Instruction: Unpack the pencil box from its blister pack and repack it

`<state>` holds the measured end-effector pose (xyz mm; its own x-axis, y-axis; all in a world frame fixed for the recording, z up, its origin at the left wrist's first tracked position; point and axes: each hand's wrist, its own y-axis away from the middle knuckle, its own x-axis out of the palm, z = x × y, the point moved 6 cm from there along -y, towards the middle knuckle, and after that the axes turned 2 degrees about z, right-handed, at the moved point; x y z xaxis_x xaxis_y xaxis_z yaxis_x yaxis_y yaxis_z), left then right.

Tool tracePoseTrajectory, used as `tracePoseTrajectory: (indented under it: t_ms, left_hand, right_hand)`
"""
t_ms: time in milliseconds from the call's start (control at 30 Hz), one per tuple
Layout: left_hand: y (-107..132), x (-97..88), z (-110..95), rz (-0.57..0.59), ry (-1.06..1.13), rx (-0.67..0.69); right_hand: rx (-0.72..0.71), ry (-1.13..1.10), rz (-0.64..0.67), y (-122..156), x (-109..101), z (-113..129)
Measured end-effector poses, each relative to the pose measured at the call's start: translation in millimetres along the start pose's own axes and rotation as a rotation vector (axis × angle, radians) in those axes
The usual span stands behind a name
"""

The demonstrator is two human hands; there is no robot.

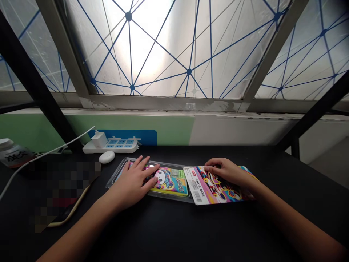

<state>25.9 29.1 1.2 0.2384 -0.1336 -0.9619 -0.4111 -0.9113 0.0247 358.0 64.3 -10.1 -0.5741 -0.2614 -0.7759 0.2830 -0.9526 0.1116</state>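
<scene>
A colourful pencil box [169,179] with a cartoon face and the word SPORT lies in a clear plastic tray [111,179] on the black desk. Across its left part rests my left hand [136,182], palm down with the fingers spread. My right hand [225,171] has its fingers bent around the upper edge of a bright printed card [200,187] marked PENCIL BOX. The card's left end overlaps the right end of the tray. My right hand and wrist hide part of the card's print.
Behind the tray, a white power strip [122,146] with a charger [99,139] stands by the wall. A white oval case [106,157] sits in front of it. At the left are a white cable [54,150], a bottle [12,154] and a blurred-out object [68,193].
</scene>
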Motion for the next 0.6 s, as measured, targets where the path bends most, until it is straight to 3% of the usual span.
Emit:
tracePoseTrajectory:
  t_ms: [433, 600]
  left_hand:
    - [3, -1.6, 4, 0.020, -0.025, -0.017]
    - [3, -1.1, 3, -0.002, -0.046, -0.031]
  right_hand:
    - [0.002, 0.029, -0.089, 10, -23, 4]
    - [0.008, 0.024, -0.128, 11, -20, 5]
